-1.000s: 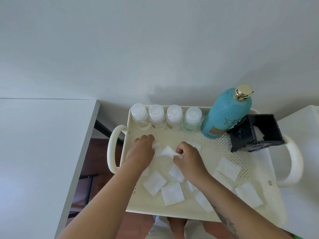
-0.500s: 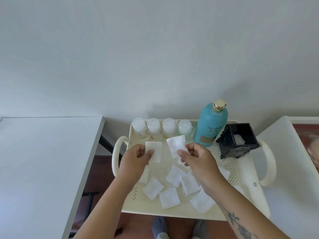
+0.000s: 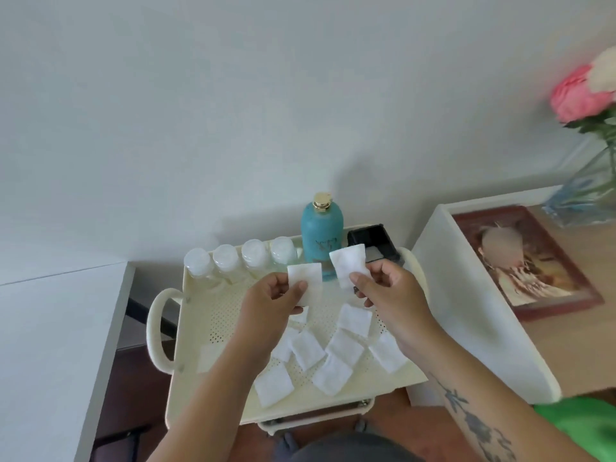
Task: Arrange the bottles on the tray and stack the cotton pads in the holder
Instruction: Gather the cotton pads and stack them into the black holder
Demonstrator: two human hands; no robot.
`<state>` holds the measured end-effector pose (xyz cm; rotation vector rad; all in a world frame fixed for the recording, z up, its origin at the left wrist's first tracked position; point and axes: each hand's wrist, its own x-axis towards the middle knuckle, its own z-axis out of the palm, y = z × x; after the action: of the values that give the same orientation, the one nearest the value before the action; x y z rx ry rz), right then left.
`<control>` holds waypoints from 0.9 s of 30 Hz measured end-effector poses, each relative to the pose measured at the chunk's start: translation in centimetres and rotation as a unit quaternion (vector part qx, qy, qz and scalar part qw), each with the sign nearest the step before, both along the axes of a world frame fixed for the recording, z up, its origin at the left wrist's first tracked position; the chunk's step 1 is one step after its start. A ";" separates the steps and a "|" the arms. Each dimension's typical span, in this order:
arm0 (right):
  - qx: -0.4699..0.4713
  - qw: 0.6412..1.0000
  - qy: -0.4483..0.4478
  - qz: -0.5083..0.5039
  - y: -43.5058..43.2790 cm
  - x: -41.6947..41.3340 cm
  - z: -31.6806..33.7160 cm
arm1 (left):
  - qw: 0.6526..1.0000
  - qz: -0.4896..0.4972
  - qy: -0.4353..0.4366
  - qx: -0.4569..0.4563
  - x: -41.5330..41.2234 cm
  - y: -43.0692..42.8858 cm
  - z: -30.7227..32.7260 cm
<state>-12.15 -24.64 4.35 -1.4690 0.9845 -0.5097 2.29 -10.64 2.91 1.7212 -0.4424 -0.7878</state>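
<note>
Both hands raised over the tray (image 3: 213,315), one cotton pad in each.

At frame centre my left hand (image 3: 273,295) pinches a square pad (image 3: 305,278) between thumb and fingers. Just right of it, my right hand (image 3: 390,288) pinches a second pad (image 3: 348,263), whose top edge overlaps the black holder (image 3: 370,238). A second ago both hands were down on the tray floor. Loose pads (image 3: 343,348) lie below. The small clear bottles (image 3: 240,258) and teal bottle (image 3: 321,235) line the far rim as before.
</note>
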 end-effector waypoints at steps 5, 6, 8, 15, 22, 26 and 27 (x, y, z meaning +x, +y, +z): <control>-0.082 0.995 0.052 -0.021 -4.2 -1.6 -0.4 | 1.000 -0.022 0.000 0.009 -0.9 -3.8 0.4; -0.110 0.991 0.068 -0.021 -5.0 -1.6 -0.6 | 1.000 -0.023 0.001 0.012 -1.0 -4.4 0.4; -0.163 0.982 0.093 -0.021 -6.5 -1.3 -0.8 | 1.000 -0.020 0.002 0.015 -1.0 -5.4 0.5; -0.324 0.925 0.192 0.052 -8.1 1.2 -1.1 | 1.000 0.002 -0.015 0.012 -1.2 -7.2 0.6; -0.416 0.860 0.259 0.140 -8.1 2.1 -1.6 | 1.000 0.013 -0.006 0.003 -0.9 -7.2 0.6; -0.483 0.817 0.278 0.151 -8.6 1.7 -2.2 | 1.000 0.011 0.003 0.007 -1.0 -7.1 0.3; -0.491 0.817 0.264 0.146 -8.8 1.5 -2.4 | 1.000 0.013 0.007 0.006 -1.0 -7.1 0.3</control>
<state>-10.65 -33.44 1.98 -2.7651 0.9055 -0.3942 1.28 -17.79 3.16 1.7283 -0.4058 -0.7864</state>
